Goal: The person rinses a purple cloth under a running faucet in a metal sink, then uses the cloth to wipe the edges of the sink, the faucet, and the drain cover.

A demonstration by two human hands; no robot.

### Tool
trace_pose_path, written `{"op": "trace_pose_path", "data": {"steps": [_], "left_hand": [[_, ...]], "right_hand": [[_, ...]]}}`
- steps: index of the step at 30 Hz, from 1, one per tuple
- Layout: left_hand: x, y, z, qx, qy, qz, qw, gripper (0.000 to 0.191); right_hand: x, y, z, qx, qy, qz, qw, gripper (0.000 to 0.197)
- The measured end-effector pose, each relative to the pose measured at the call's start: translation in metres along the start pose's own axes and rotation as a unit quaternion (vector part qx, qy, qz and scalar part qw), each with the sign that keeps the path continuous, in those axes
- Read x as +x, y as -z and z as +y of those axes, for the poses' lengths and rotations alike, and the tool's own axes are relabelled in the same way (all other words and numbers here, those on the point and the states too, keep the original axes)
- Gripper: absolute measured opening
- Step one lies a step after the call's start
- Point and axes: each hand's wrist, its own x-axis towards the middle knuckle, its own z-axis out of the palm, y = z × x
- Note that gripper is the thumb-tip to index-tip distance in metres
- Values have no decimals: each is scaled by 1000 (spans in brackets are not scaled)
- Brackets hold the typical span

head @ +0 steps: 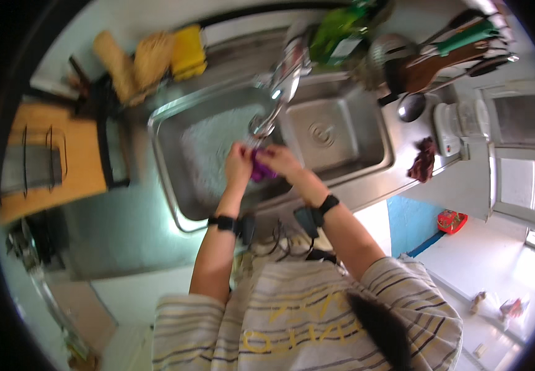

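Observation:
Both hands are over the left basin [174,185] of a steel double sink, beneath the spout of a chrome faucet [288,79]. Between them is a bunched purple item [262,172], seemingly a wet cloth. My left hand [238,163] pinches its left side, while my right hand [280,161] grips it from the right. Water seems to run from the faucet onto the fingers. Cloudy, sudsy water [212,143] covers the floor of this basin. The fingers hide much of the purple item.
On the right is a second basin [332,134] with a drain. Loofahs [154,60] and a yellow sponge [188,51] stand behind the sink at left. A green bottle [337,39], hanging utensils [434,65] and a dark red cloth [423,160] are to the right. A wooden board [77,153] lies left.

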Motion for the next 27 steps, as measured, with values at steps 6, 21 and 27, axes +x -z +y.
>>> {"op": "trace_pose_path", "data": {"steps": [6, 21, 27], "left_hand": [[-11, -21, 35, 3, -84, -122, 989, 28], [138, -39, 313, -667, -20, -105, 737, 61], [179, -50, 334, -749, -10, -123, 651, 72]], "right_hand": [[-15, 83, -71, -233, 236, 198, 922, 18], [27, 250, -233, -378, 371, 487, 694, 62], [21, 253, -233, -385, 341, 473, 716, 65]]}}
